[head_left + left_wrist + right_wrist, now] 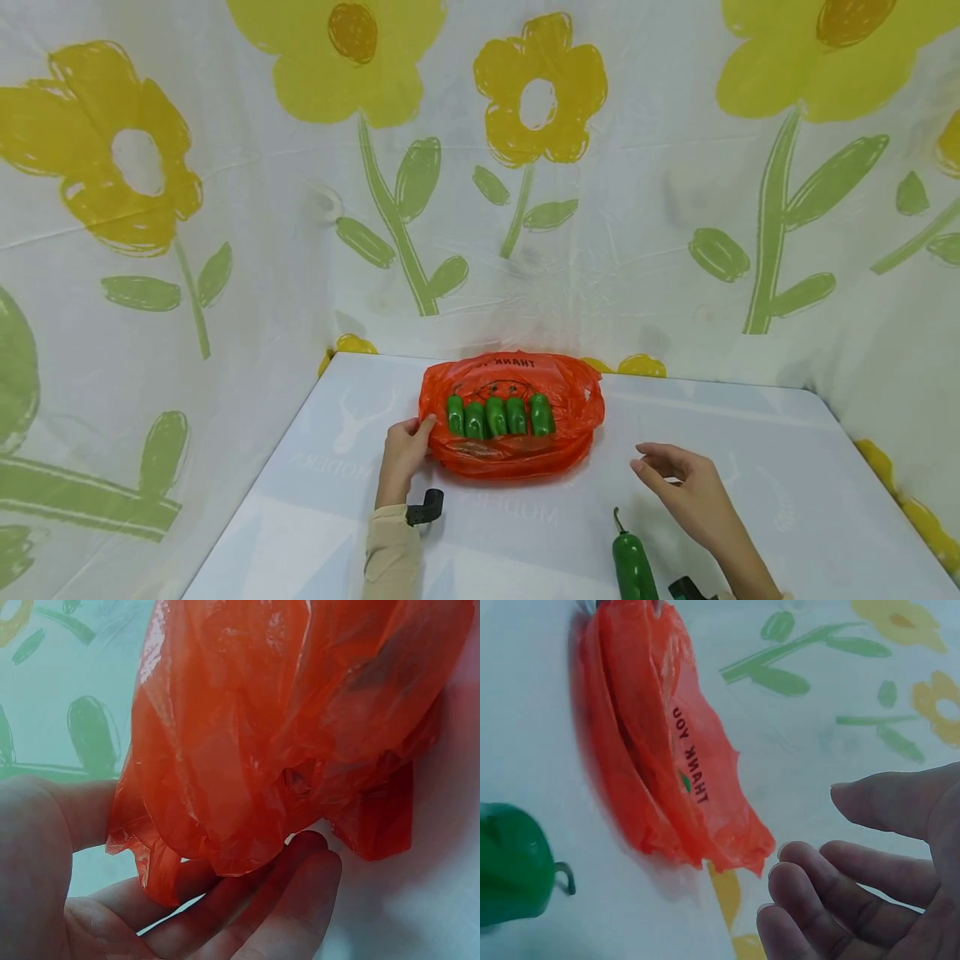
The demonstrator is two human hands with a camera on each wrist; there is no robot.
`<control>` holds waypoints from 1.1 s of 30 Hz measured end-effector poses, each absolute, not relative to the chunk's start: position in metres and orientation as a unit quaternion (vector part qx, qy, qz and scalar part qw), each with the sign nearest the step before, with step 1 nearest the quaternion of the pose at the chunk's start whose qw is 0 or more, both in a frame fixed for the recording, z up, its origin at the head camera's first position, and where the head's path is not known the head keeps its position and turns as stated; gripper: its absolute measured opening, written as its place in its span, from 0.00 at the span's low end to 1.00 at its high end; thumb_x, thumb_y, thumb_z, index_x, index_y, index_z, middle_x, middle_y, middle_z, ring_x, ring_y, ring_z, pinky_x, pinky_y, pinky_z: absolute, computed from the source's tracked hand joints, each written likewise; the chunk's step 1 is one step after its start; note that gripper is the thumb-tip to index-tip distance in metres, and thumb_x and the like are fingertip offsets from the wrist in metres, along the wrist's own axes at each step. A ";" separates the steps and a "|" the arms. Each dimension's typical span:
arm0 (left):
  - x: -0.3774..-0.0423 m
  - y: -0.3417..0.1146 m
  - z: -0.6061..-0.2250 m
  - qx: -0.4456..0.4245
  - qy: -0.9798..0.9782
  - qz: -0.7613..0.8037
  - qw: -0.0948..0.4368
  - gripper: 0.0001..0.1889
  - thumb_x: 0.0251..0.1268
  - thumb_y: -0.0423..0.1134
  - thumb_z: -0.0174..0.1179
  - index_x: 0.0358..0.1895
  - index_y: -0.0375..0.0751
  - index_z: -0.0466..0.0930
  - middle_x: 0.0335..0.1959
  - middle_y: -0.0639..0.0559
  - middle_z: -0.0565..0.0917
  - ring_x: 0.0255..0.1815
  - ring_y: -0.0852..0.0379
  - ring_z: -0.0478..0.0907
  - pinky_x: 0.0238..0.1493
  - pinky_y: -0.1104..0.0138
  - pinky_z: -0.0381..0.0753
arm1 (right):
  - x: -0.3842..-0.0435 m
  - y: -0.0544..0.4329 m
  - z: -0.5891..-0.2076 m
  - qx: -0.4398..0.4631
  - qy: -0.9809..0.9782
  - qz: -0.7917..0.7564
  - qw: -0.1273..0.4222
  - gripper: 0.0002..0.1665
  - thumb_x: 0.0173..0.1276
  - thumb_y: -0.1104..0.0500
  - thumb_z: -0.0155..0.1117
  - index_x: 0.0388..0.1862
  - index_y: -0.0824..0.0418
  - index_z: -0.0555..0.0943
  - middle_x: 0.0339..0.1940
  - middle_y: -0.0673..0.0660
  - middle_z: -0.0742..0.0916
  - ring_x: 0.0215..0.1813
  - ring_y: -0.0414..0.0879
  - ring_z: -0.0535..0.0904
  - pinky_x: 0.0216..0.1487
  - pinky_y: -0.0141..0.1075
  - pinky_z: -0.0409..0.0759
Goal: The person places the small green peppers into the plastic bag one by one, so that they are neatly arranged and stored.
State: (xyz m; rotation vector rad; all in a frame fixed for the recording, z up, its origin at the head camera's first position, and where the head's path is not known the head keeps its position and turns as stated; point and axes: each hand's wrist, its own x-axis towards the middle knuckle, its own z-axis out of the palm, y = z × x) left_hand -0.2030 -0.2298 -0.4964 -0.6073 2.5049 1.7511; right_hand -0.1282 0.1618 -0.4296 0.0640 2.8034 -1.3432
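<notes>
A red plastic bag [517, 467] with dark lettering lies open on the table. Several green peppers [496, 416] sit side by side inside it, stems toward the back. My left hand [403, 457] is at the bag's left edge; in the left wrist view its thumb and fingers pinch a crumpled bit of the red film. To the right of the bag, my right hand [688, 492] hovers with bent, relaxed fingers and holds nothing. One more green pepper [633, 567] lies on the table near the front, left of the right hand, and it shows in part in the right wrist view.
The pale table [315, 533] has faint printed patterns. A white curtain [630, 208] with yellow flowers hangs behind it and along both sides. A dark camera mount [426, 507] is strapped to the left wrist.
</notes>
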 end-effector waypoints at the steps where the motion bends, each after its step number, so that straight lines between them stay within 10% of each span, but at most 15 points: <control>1: -0.203 -0.230 -0.496 -0.196 0.804 0.561 0.012 0.29 0.79 0.53 0.53 0.65 0.30 0.78 0.44 0.41 0.84 0.40 0.52 0.78 0.38 0.70 0.80 | -0.127 0.163 -0.432 0.023 0.902 -0.431 0.019 0.28 0.72 0.47 0.69 0.62 0.63 0.83 0.48 0.57 0.92 0.44 0.37 0.85 0.43 0.27 0.83; 33: -0.204 -0.229 -0.496 -0.203 0.805 0.558 0.004 0.30 0.78 0.53 0.54 0.67 0.28 0.77 0.51 0.37 0.84 0.45 0.49 0.78 0.45 0.66 0.84 | -0.095 0.181 -0.477 0.101 0.876 -0.457 0.115 0.31 0.72 0.49 0.69 0.64 0.69 0.80 0.43 0.54 0.91 0.38 0.41 0.85 0.35 0.33 0.83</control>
